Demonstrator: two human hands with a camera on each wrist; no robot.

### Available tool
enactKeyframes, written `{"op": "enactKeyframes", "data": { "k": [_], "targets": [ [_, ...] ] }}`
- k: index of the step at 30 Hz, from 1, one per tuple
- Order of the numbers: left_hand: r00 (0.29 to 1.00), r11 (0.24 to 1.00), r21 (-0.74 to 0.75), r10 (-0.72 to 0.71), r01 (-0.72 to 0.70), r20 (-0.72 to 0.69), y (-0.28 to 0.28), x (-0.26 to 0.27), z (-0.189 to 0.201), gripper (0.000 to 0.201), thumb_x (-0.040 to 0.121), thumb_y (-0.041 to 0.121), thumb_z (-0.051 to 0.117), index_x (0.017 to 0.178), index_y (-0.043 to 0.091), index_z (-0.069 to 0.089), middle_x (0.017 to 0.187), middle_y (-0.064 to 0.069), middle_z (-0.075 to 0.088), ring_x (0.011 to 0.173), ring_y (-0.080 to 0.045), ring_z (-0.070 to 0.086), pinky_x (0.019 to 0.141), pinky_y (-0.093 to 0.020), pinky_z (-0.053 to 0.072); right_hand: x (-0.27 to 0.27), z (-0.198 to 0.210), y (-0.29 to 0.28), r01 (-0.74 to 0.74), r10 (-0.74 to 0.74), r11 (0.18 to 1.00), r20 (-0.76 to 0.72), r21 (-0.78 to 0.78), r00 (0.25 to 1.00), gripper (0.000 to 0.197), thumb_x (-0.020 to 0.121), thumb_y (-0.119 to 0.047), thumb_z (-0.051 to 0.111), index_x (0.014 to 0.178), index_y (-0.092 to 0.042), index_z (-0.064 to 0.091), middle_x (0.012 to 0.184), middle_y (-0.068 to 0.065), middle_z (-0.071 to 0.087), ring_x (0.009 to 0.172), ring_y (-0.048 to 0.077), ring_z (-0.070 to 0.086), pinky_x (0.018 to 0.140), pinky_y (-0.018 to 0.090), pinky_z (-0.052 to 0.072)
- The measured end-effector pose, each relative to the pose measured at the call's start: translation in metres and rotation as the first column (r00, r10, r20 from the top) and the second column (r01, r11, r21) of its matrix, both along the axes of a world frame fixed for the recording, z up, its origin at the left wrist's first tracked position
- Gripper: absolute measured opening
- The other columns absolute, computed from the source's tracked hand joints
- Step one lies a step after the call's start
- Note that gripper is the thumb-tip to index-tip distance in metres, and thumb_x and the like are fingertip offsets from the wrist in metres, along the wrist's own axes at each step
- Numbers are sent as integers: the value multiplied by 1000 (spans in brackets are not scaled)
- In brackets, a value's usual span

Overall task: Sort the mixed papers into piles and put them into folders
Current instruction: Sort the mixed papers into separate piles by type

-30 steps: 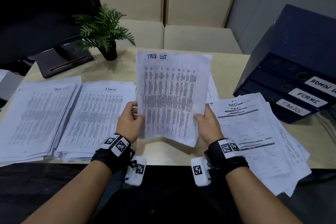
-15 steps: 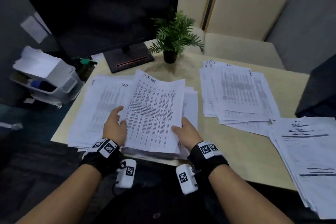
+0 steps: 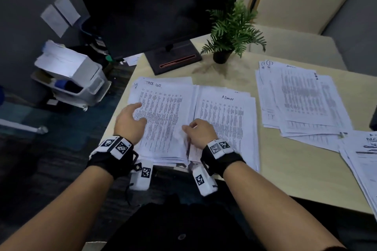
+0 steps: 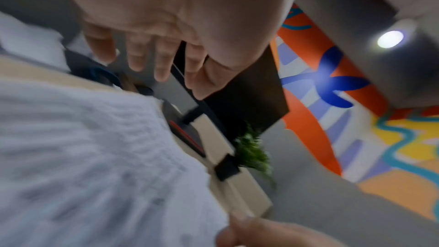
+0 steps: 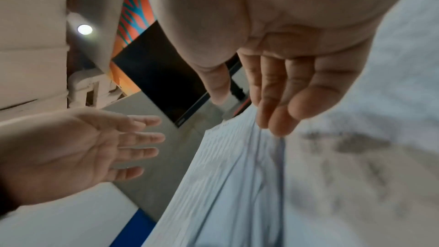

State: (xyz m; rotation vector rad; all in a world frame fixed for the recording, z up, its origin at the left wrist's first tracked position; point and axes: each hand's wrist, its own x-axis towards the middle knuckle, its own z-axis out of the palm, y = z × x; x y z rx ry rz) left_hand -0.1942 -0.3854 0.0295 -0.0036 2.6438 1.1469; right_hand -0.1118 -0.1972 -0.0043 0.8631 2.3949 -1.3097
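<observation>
Task-list pile point(image 3: 163, 116), left hand point(image 3: 128, 122) spread over left edge, right hand point(image 3: 201, 131) relaxed on right edge

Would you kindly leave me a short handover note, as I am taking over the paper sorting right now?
Left hand: open, at the left edge of the TASK LIST pile.
Right hand: open, fingertips at that pile's right edge, beside the ADMIN pile.
Also on the table: a loose stack further right, another pile at the right edge.
Done: two headed piles lie side by side.
Left: probably sort the loose stack, then file everything; no folders in view.
</observation>
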Motion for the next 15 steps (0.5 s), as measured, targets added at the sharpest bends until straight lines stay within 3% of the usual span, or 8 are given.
{"op": "enactKeyframes", "data": {
  "k": [2,7,11,15],
  "targets": [
    [995,992,80,-103,102,10,26,7,10,42,90,11,56,131,21,54,143,-2,46,133,-20,41,105,-28,33,10,6,20,25,-25,999,-21,36,999,29,92,-42,57,88,-13,59,90,5,68,79,23,66,69,31,51],
    [950,933,182,-312,311,-25,103,32,26,36,91,10,56,126,19,56,139,0,44,131,-17,40,104,-24,29,49,22,85,218,-218,976,-68,-12,974,29,93,-37,58,91,-9,60,86,3,69,64,17,64,58,27,47],
    [901,878,206,-432,431,-43,167,52,31,35,90,8,57,124,18,56,138,0,43,129,-17,43,108,-30,34,89,24,155,368,-365,930,-78,27,928,27,90,-38,61,86,-10,60,84,5,70,73,25,67,70,37,51],
    [853,834,188,-519,518,-51,240,72,26,38,89,7,57,126,17,54,138,0,42,130,-14,39,94,-12,25,127,21,232,485,-481,874,-72,39,874,25,88,-34,62,77,-12,57,81,10,68,68,26,62,72,42,53]
  ]
}}
